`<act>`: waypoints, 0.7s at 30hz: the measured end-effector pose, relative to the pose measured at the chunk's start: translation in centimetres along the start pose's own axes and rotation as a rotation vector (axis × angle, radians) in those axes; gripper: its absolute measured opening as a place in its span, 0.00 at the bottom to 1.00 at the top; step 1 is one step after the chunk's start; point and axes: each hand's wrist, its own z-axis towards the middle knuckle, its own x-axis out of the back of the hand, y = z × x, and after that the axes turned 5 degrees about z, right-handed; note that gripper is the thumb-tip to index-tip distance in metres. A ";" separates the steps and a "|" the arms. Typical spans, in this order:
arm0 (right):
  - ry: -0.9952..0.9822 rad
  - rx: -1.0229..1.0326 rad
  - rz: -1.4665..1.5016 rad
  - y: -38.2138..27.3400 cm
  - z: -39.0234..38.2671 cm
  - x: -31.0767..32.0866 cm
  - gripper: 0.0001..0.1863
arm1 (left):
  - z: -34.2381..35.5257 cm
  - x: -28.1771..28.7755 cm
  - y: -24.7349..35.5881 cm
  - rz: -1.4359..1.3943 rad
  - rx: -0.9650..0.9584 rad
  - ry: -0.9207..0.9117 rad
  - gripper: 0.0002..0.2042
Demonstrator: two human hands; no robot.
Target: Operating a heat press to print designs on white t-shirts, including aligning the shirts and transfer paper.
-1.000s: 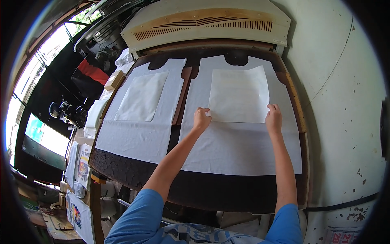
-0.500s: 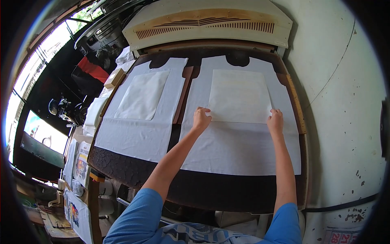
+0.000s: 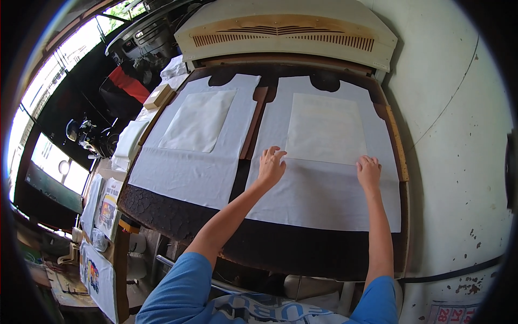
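A white rectangular sheet (image 3: 327, 129) lies on a pale, sleeveless-cut shirt panel (image 3: 318, 197), spread over the dark padded bed (image 3: 318, 248) of a large press. My left hand (image 3: 271, 166) hovers beside the sheet's near left corner, thumb and fingers apart, with nothing in it. At the near right corner is my right hand (image 3: 369, 173), fingers bent loosely downward and slightly spread; they hide that corner. To the left, a second pale panel (image 3: 181, 175) carries a similar white sheet (image 3: 198, 121), slightly rippled.
Behind the bed stands the press's beige vented housing (image 3: 286, 32). A brown strip (image 3: 256, 121) runs between the panels. Along the left side are a small box (image 3: 157, 96), folded white cloth (image 3: 129, 141) and printed shirts (image 3: 102, 275). A pale wall (image 3: 448, 162) closes off the right.
My left hand has come off the sheet's corner and its fingers have spread. My right hand has loosened and shifted slightly nearer me. The view has turned a little; the sheet lies flat.
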 end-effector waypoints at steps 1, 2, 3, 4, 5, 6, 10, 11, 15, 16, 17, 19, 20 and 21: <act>-0.021 -0.017 -0.004 0.0 -0.4 0.1 0.11 | -0.7 0.6 0.2 -0.018 -0.030 0.005 0.14; -0.042 -0.034 -0.008 -0.1 -0.7 0.3 0.12 | -1.6 1.3 0.3 -0.020 -0.029 0.008 0.14; -0.041 -0.032 -0.010 -0.3 -1.0 0.4 0.12 | -2.5 2.1 0.4 -0.033 -0.067 0.003 0.15; -0.078 -0.053 -0.038 -0.8 -1.1 0.6 0.14 | -3.5 3.3 0.5 -0.042 -0.104 0.002 0.15; -0.119 -0.077 -0.069 -1.1 -1.4 0.7 0.17 | -4.6 4.3 0.5 -0.078 -0.120 0.001 0.16; -0.117 -0.074 -0.071 -1.4 -1.8 0.7 0.17 | -5.9 5.3 0.3 -0.079 -0.120 0.005 0.16; -0.101 -0.108 -0.061 -5.2 -3.6 1.2 0.24 | -12.5 11.1 -1.7 -0.115 -0.121 0.010 0.17; -0.102 -0.138 -0.037 -6.0 -4.5 1.5 0.25 | -14.4 12.5 -2.0 -0.130 -0.091 0.014 0.16; 0.108 0.026 0.061 -11.7 -9.7 2.6 0.20 | -23.3 18.4 -4.1 -0.109 -0.054 0.068 0.15; 0.155 0.076 0.136 -14.5 -11.9 2.8 0.17 | -25.8 19.8 -5.0 -0.108 -0.047 0.077 0.15; 0.172 0.137 0.229 -17.6 -14.1 3.3 0.15 | -28.2 21.3 -6.2 -0.104 0.000 0.071 0.14; 0.158 0.256 0.394 -25.3 -19.4 4.7 0.11 | -32.5 24.1 -8.9 -0.080 0.083 0.077 0.13; 0.136 0.293 0.445 -28.4 -22.2 6.0 0.09 | -34.1 24.9 -10.3 -0.069 0.099 0.104 0.13; 0.140 0.317 0.466 -30.8 -24.7 7.4 0.08 | -35.4 25.4 -11.2 -0.063 0.107 0.128 0.12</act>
